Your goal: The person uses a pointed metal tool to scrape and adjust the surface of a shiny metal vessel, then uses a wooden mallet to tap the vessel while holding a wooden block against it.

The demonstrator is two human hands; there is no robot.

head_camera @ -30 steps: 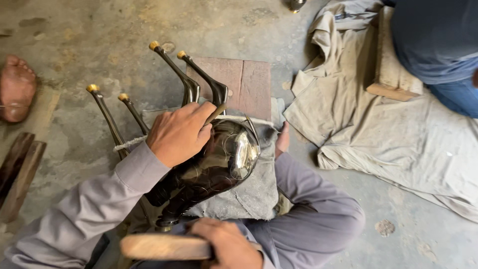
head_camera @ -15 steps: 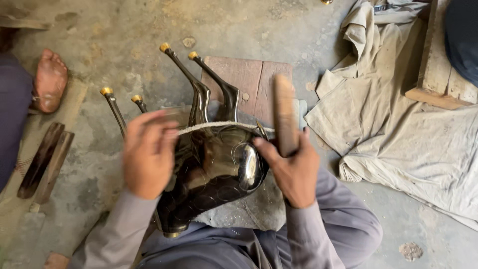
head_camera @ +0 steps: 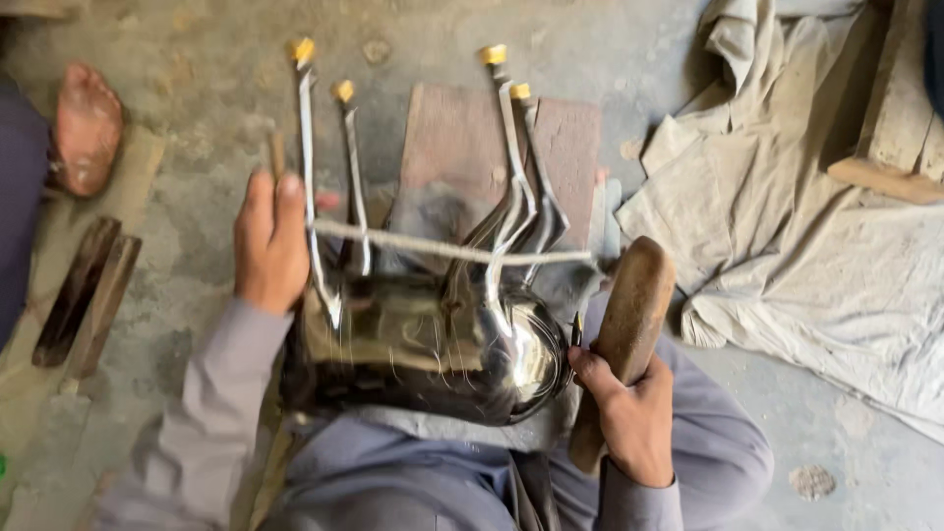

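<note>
A shiny dark metal figure (head_camera: 433,344) with a rounded body lies upside down on my lap. Its four thin legs with brass tips (head_camera: 301,49) point away from me. A pale cord (head_camera: 442,248) runs across the legs. My left hand (head_camera: 270,241) grips the figure at its left pair of legs, and a thin stick end shows above the fingers. My right hand (head_camera: 629,418) is closed around a thick wooden mallet (head_camera: 629,305), held upright just to the right of the rounded body.
A reddish slab (head_camera: 447,138) lies on the concrete floor under the legs. Another person's bare foot (head_camera: 87,128) rests at the upper left, beside dark wooden pieces (head_camera: 84,295). Crumpled grey cloth (head_camera: 806,256) and a wooden block (head_camera: 890,128) fill the right.
The figure has swung round so its legs point straight away. My left hand moved out to the left legs. My right hand brought the mallet down beside the body's right side.
</note>
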